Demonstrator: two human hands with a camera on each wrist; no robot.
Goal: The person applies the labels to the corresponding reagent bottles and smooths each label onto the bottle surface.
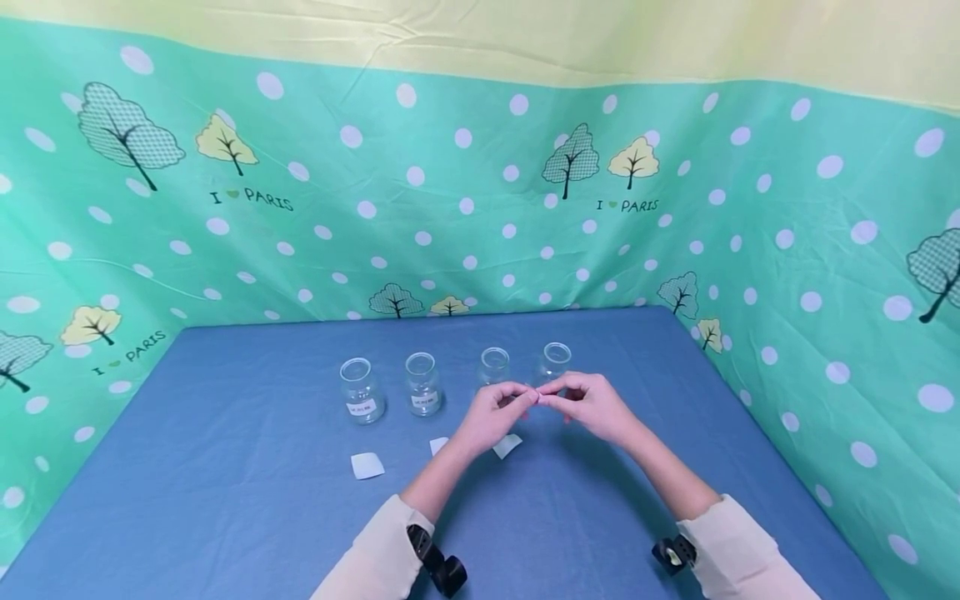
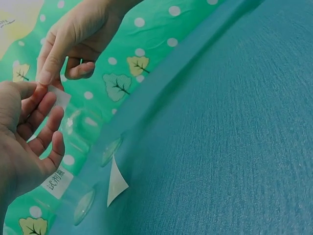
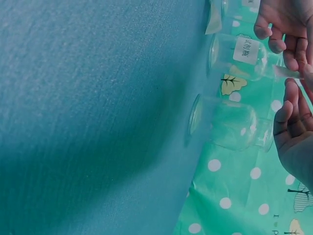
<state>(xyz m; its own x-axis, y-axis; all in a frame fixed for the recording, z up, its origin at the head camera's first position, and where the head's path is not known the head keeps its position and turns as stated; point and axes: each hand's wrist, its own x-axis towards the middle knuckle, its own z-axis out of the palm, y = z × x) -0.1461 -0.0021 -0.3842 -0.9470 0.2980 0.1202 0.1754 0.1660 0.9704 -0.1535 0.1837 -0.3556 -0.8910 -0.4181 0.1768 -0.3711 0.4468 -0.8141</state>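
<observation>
In front of the two right-hand jars, my left hand (image 1: 492, 414) and right hand (image 1: 596, 406) meet at the fingertips. Between them they pinch a small white sticker label (image 2: 59, 97), which also shows as a pale strip in the right wrist view. The rightmost glass jar (image 3: 234, 125) stands just beyond the right hand and shows no label. Its neighbour, another glass jar (image 1: 495, 360), is partly hidden by the left hand; a white label (image 3: 246, 50) with printed characters is on its side.
Further left stand two more labelled glass jars, one jar (image 1: 362, 392) at the end and one jar (image 1: 423, 385) beside it. White paper pieces lie on the blue tablecloth (image 1: 225, 467): one paper (image 1: 367, 466) at left, another paper (image 1: 507, 446) by the left wrist. A green curtain (image 1: 450, 208) hangs behind.
</observation>
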